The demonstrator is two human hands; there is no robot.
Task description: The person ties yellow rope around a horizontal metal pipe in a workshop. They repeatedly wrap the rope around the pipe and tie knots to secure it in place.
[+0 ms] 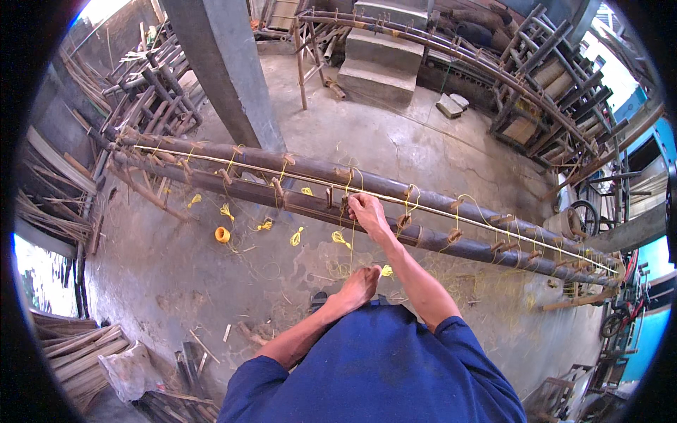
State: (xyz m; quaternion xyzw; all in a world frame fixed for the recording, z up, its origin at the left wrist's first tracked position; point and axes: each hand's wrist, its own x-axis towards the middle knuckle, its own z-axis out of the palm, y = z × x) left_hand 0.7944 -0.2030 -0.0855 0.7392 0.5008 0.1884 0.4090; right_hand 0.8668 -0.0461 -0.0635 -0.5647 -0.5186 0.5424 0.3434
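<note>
Two long dark bamboo poles (465,248) run side by side in front of me, with a thin pale strip (247,166) stretched between them. Wooden pegs (278,187) and loops of yellow cord (416,201) sit along the poles. Over the middle, my right hand (368,213) is closed in a pinch on the yellow cord beside a peg. The cord drops from there to my left hand (358,285), which is closed around it near my body. Fingertips of both hands are partly hidden. Small yellow cord bundles (296,236) hang or lie below the near pole.
A yellow ring-shaped roll (223,235) lies left of the bundles. A concrete pillar (226,70) rises behind the poles at left. Another pole rack (451,49), concrete steps (377,77) and stacked bamboo frames (557,92) stand farther back. Bamboo slats (84,359) lie at lower left.
</note>
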